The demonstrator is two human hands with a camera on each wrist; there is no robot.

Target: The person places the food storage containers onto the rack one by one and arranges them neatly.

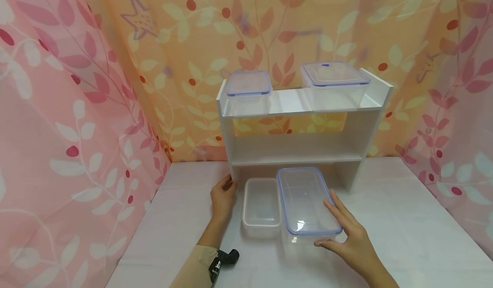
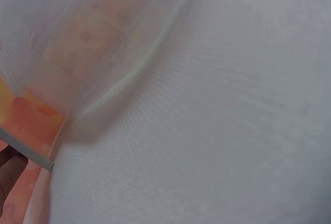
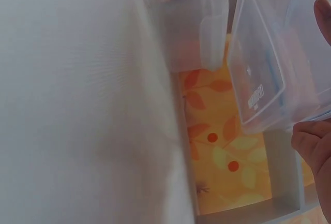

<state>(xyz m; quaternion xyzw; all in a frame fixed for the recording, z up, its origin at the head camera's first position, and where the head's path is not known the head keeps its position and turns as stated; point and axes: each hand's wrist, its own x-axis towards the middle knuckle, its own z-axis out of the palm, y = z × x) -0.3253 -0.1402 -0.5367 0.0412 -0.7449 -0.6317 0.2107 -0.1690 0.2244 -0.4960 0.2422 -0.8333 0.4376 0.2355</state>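
My right hand (image 1: 352, 241) grips a clear food container (image 1: 308, 202) with a blue-edged lid by its right side, thumb at the near corner and fingers along the lid's edge. In the right wrist view the base of this container (image 3: 256, 74) shows, raised and tilted off the table. My left hand (image 1: 223, 198) holds the lower left side panel of a white shelf (image 1: 296, 149); in the left wrist view its fingers (image 2: 11, 175) are bent against the panel's edge (image 2: 31, 154). Between the hands, a smaller clear container (image 1: 262, 202) with a whitish rim stands on the table.
On the shelf's top level sit two lidded clear containers, a smaller one (image 1: 248, 84) at left and a larger one (image 1: 335, 76) at right. Leaf-patterned curtains (image 1: 185, 108) enclose the white table (image 1: 408, 228) at the back and sides.
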